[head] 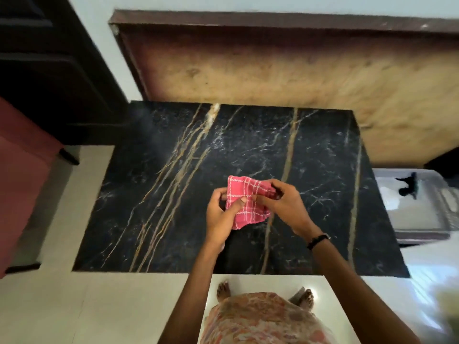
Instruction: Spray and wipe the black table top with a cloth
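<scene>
Pale tiled floor [74, 306]; wooden board [273, 70] against white wall [198, 2].

Brown-framed board [285, 68] against the wall, red seat [22, 175] left, pale floor tiles [82, 306]

surface: black marble table top [154, 194], gold and white veins | stands on: pale tiled floor [62, 306]

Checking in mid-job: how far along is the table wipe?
Early or between passes. Done: nothing I can confirm; the black table top shows no clear wet streaks, and no spray bottle is in view. In hand: both the left hand and right hand hold the pink checked cloth bunched above the surface, seemingly folding it. Left: press the cloth down and wipe the whole top.
</scene>
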Demonstrator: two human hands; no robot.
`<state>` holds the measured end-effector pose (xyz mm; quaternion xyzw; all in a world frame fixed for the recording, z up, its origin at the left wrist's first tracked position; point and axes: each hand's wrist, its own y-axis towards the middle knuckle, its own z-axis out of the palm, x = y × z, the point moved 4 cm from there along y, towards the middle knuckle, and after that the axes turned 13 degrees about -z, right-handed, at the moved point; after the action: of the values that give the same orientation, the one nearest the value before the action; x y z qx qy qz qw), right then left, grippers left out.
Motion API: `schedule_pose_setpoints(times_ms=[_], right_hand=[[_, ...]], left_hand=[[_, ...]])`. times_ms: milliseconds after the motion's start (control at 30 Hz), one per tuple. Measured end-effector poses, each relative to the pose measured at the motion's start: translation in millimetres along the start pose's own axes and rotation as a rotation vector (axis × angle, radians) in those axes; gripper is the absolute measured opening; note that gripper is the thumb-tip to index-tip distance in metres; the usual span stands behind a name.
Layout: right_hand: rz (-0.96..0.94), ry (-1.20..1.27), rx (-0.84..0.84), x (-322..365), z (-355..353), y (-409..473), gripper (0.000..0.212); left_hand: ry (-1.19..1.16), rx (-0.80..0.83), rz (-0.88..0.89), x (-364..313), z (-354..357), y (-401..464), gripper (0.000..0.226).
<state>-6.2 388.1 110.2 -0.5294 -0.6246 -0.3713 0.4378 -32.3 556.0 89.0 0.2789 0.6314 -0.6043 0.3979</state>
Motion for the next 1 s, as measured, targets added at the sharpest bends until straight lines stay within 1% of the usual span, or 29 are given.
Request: schedule_pose_setpoints(times_ms=[167, 333, 533, 600, 667, 733, 833, 900, 1000], right_hand=[[0.009, -0.158, -0.175, -13.5, -124.6, -35.3, 0.025], [0.133, -0.211, -0.312, -62.8, -252.9, -69.9, 0.022], [0.323, -0.200, -0.454, -138.8, -403.1, -110.8, 0.019], [0.379, -0.273, -0.519, -169.9, -450.3, -123.3, 0.020], [0.456, -0.343, -0.549, -204.4, -488.7, -131.3, 0.024], [0.519, -0.362, -0.561, -239.2, -514.9, -131.7, 0.025], [0.587, -0.313, -0.557, -293.4, -540.9, -119.0, 0.024], [0.615, -0.254, -0.496, -327.1, -549.0, -102.7, 0.025], [0.628, -0.210, -0.317, -375.9, -559.1, -72.9, 0.028]], left_hand=[[0.099, 0.217, -0.015, -6.3, 126.1, -1.6, 0.026], [0.159, 0.361, -0.079, 16.0, 268.8, -10.3, 0.026], [0.261, 0.409, -0.146, 60.9, 425.9, -8.9, 0.025], [0.285, 0.408, -0.172, 76.1, 468.4, -6.3, 0.022], [0.313, 0.403, -0.177, 88.2, 504.6, -3.5, 0.018], [0.340, 0.403, -0.175, 96.8, 531.6, 1.2, 0.017], [0.416, 0.405, -0.178, 110.6, 566.5, 13.2, 0.017], [0.457, 0.409, -0.183, 118.8, 581.5, 21.8, 0.015], [0.493, 0.396, -0.191, 131.0, 597.5, 35.7, 0.016]])
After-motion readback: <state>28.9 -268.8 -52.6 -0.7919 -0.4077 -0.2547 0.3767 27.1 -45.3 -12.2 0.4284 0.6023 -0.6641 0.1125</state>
